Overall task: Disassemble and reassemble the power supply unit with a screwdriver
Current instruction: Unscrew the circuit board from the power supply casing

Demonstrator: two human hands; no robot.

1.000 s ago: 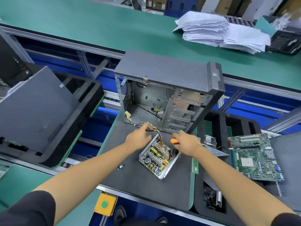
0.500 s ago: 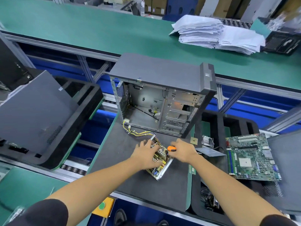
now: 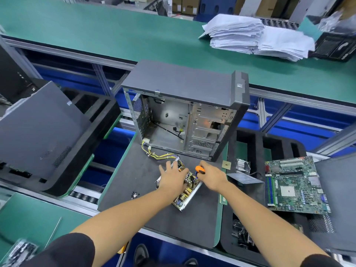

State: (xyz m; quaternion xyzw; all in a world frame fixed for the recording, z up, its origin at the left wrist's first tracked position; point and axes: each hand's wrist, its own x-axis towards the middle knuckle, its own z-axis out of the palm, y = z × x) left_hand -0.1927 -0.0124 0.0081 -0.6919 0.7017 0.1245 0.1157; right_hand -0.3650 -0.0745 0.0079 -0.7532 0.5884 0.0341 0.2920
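The power supply unit (image 3: 185, 191) lies with its cover off and its circuit board exposed on the dark mat of the counter (image 3: 134, 182), at 6 o'clock from the empty computer case (image 3: 185, 112). Its long axis runs from 11 o'clock, the end where the yellow cable bundle (image 3: 154, 156) leaves toward the case, to 5 o'clock, the end nearest the person.

The left hand (image 3: 173, 179) rests flat on the 11 o'clock half of the board with fingers spread and straight; this grip is released and only presses the unit down. The right hand (image 3: 212, 178) is clenched round the screwdriver (image 3: 200, 169), of which only the orange handle shows; the shaft and tip are hidden behind the hand. The right grip sits just beside the unit's 2 o'clock long edge, so the unit lies at 8 o'clock from it.

The right hand is the one nearer that edge. Judged from this layout, the next move takes the tip down and inward toward 8 o'clock onto a board screw, while the left hand steadies the chassis. Loose screws (image 3: 134, 194) lie at 9 o'clock from the unit.
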